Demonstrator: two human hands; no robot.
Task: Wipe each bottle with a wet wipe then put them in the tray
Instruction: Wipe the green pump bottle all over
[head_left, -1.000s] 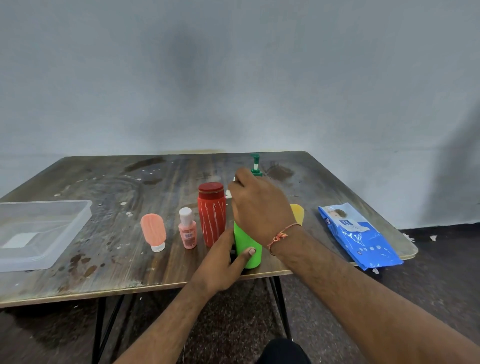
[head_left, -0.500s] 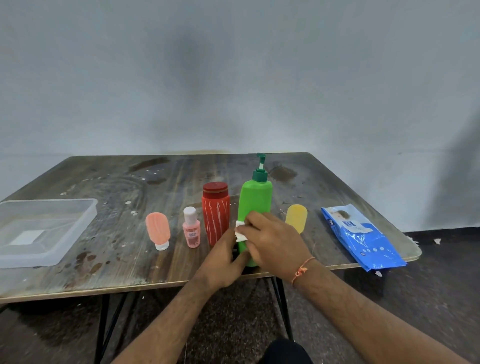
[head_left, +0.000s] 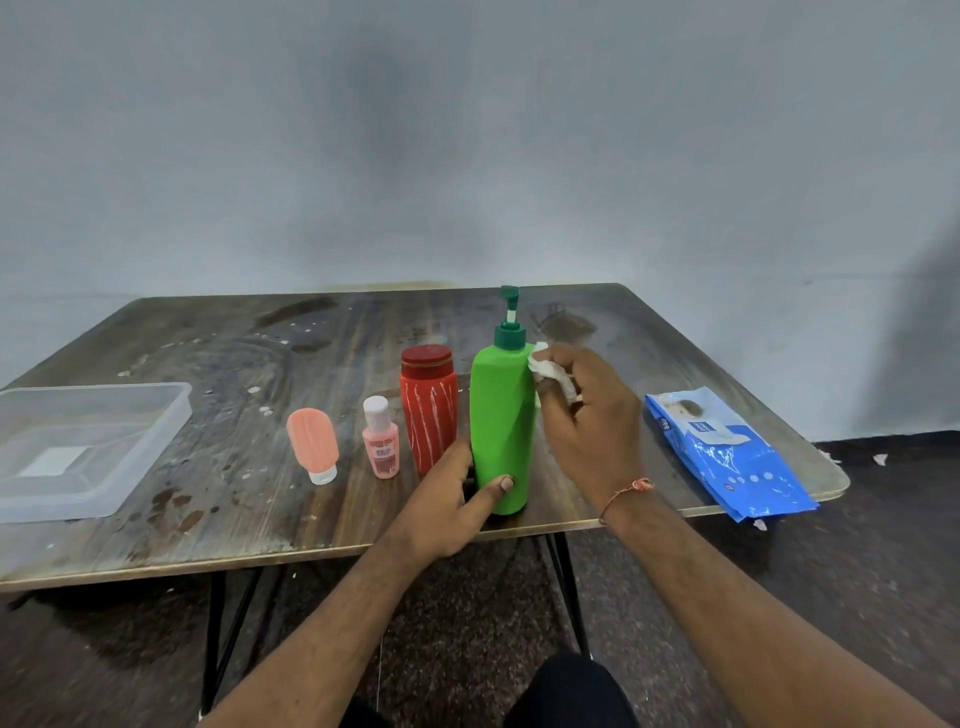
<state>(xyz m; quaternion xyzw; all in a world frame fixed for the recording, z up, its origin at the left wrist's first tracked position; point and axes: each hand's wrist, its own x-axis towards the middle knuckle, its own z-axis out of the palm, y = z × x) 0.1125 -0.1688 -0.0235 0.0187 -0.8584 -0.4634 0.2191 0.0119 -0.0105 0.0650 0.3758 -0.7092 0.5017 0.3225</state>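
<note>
A tall green pump bottle (head_left: 500, 415) stands upright near the table's front edge. My left hand (head_left: 448, 504) grips its base, thumb across the front. My right hand (head_left: 587, 421) holds a crumpled white wet wipe (head_left: 551, 373) against the bottle's upper right side. To its left stand a red bottle with white stripes (head_left: 428, 408), a small pink bottle (head_left: 381, 437) and a peach tube (head_left: 312, 444) resting on its cap. A clear plastic tray (head_left: 124, 462) with no bottle in it sits at the far left. My right hand hides the yellow bottle.
A blue wet wipe pack (head_left: 727, 452) lies at the table's right edge, partly overhanging. The stained wooden table (head_left: 234, 358) stands against a grey wall, on black metal legs (head_left: 566, 582). My knee (head_left: 566, 691) shows at the bottom.
My right hand with the wipe has moved from the bottle's lower front up to its upper right shoulder. My left hand has kept its hold on the base.
</note>
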